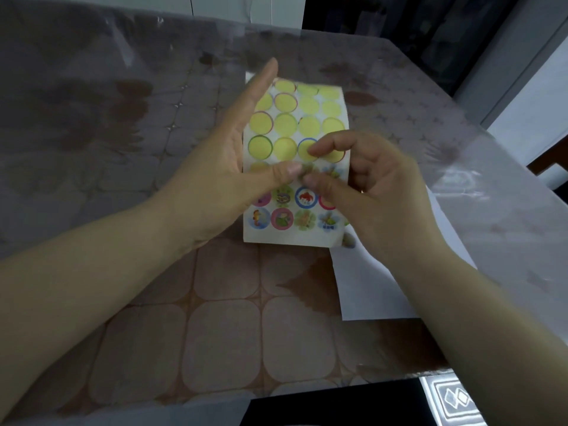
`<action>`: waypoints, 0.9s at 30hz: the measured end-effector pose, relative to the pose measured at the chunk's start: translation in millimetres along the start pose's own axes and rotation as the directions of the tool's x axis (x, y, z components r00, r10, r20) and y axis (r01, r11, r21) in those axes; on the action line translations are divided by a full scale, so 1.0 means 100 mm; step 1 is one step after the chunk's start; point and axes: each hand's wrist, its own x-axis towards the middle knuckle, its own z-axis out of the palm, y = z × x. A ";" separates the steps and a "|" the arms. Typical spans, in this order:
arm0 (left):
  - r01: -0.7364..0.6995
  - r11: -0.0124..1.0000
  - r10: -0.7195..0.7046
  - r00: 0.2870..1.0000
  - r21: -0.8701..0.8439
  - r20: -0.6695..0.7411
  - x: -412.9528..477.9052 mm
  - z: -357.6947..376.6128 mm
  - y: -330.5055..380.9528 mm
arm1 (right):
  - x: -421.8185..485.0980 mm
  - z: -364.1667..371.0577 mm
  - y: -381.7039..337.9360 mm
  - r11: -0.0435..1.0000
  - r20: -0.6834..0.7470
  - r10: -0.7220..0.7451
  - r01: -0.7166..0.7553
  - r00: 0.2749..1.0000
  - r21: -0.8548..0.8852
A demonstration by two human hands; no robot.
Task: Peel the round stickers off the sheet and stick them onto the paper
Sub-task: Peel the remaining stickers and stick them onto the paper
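A white sticker sheet (310,238) is held up above the table in the middle of the view. Its upper rows show bare yellow circles where stickers have come off; its lower rows carry round picture stickers. My left hand (227,173) grips the sheet's left edge, thumb pressed on its front, fingers straight behind it. My right hand (368,186) pinches a round greenish sticker (307,172) between thumb and forefinger at the sheet's middle. White paper (368,287) lies on the table under my right forearm, partly hidden.
The table (215,333) has a brown tile-pattern cloth under a clear plastic cover. Its near edge runs along the bottom, with dark floor (338,407) below. Its far right corner meets a dark gap and a white wall.
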 end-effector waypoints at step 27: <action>0.022 1.000 -0.021 0.993 0.009 -0.116 0.02 0.01 -0.03 | -0.03 0.08 0.03 0.874 -0.163 -0.329 0.235 0.930 -0.426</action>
